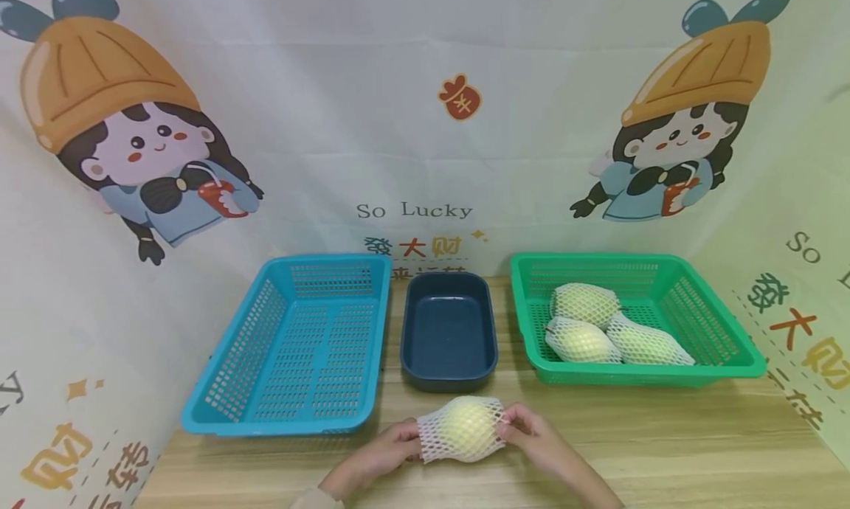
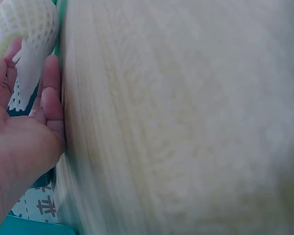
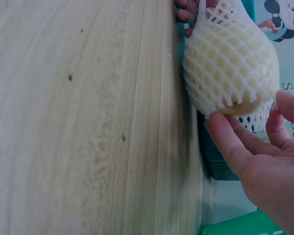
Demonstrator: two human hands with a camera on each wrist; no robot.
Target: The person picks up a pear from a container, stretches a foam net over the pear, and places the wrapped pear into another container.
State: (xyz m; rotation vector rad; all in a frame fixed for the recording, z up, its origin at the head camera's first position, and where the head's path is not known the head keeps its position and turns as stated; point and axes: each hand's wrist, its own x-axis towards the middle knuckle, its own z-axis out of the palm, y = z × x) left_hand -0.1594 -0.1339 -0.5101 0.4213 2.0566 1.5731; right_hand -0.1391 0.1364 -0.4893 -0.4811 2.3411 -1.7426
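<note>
A pale yellow, pear-like fruit [image 1: 468, 428] sits inside a white foam net [image 1: 430, 434], held between both hands near the table's front edge. At the net's gathered left end my left hand [image 1: 392, 446] holds the mesh between thumb and fingers; in the left wrist view this loose end [image 2: 30, 81] hangs among the fingers. My right hand [image 1: 536, 437] pinches the net's other edge with thumb and fingertips. From the right wrist, the net's cut rim [image 3: 237, 100] shows a bare bit of fruit close to the fingers.
Behind the hands stands a dark blue plastic tub [image 1: 448, 382]. A blue slotted basket [image 1: 279, 426] is on the left. To the right, a green basket [image 1: 637, 375] holds three netted fruits [image 1: 584, 339]. A printed cloth [image 1: 425, 125] hangs behind the wooden table [image 1: 664, 450].
</note>
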